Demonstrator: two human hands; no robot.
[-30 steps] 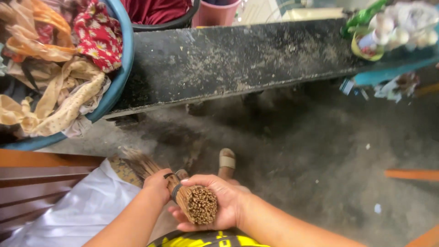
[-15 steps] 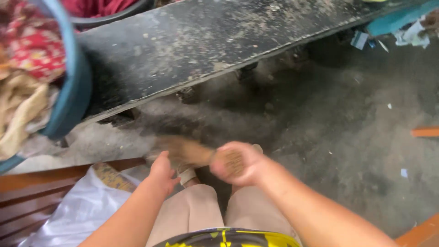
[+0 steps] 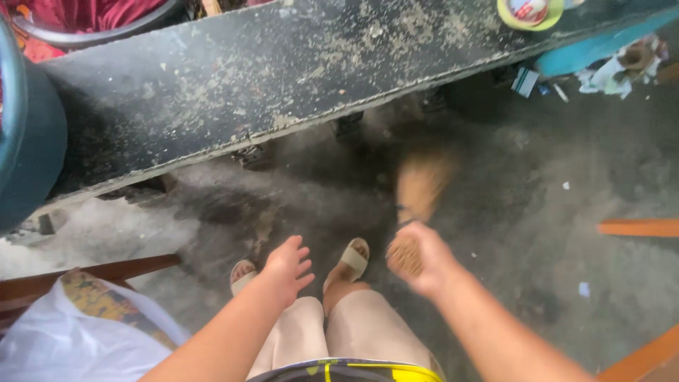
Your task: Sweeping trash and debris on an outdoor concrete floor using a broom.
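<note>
We see the right hand closed around a bundle of thin brown sticks, its far end blurred above the concrete floor, below the dark bench; the left hand hangs empty with fingers spread, above the knees and sandals; a white bag lies at lower left.

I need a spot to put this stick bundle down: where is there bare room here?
The long dark bench is bare between the blue tub on its left and the green-rimmed dish on its right. The concrete floor right of the right hand, short of the orange board, is open. By the left hand, the white bag crowds things.
</note>
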